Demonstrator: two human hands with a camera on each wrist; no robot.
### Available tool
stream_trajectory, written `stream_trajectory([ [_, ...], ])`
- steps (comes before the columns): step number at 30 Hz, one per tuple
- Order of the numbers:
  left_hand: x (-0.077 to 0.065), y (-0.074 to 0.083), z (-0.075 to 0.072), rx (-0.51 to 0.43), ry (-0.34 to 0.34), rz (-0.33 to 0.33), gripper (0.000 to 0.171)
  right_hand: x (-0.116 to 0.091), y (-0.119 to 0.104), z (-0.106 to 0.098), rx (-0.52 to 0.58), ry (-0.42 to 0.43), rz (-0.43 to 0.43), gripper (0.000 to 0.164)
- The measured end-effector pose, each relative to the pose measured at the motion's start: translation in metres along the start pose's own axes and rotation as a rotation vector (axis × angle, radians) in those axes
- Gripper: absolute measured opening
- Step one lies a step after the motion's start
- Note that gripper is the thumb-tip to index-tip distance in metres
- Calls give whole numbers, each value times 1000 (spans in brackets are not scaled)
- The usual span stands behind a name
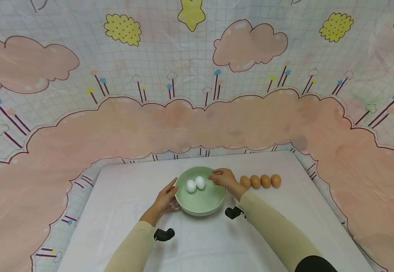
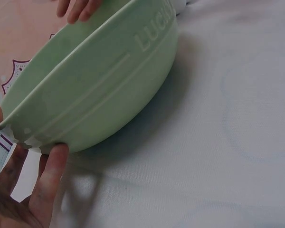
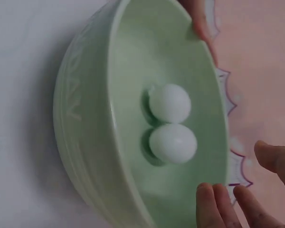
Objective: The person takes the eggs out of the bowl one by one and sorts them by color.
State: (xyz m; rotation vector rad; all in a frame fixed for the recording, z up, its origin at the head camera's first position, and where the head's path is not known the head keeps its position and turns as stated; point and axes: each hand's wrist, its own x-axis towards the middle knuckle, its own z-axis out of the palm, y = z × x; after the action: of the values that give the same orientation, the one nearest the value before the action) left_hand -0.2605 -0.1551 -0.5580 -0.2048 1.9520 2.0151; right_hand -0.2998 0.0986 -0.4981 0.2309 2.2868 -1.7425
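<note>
A pale green bowl (image 1: 200, 206) with raised lettering on its outer wall stands on the white-covered table. Two white eggs (image 1: 195, 184) lie side by side inside it. My left hand (image 1: 164, 198) spreads along the bowl's left side. In the left wrist view the fingertips rest on the rim and outer wall, with the thumb (image 2: 52, 173) lower down. Over the right rim hovers my right hand (image 1: 224, 177), its fingers extended and loosely apart. Nothing shows between those fingers (image 3: 206, 204) in the right wrist view, where the white eggs sit just beyond them.
Several brown eggs (image 1: 265, 181) stand in a row on the table (image 1: 129, 196), right of the bowl and close beside my right wrist. Behind the table hangs a patterned cloth (image 1: 183, 128) with clouds and stars.
</note>
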Motion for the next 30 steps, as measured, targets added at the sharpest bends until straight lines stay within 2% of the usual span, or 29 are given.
stream_trajectory([
  [6, 1, -3, -1, -2, 3, -7, 47, 11, 12, 21, -66, 34, -4, 49],
  [10, 2, -3, -2, -6, 7, -8, 47, 17, 17, 30, -172, 67, -32, 54],
  [18, 1, -4, -3, 5, -8, -1, 48, 27, 28, 41, -228, 50, -13, 58],
  [23, 1, -7, -4, -3, -21, -1, 49, 27, 32, 48, -298, 84, -55, 56],
  [30, 4, -4, -3, -6, -8, -2, 47, 31, 31, 59, -310, 147, -100, 51],
])
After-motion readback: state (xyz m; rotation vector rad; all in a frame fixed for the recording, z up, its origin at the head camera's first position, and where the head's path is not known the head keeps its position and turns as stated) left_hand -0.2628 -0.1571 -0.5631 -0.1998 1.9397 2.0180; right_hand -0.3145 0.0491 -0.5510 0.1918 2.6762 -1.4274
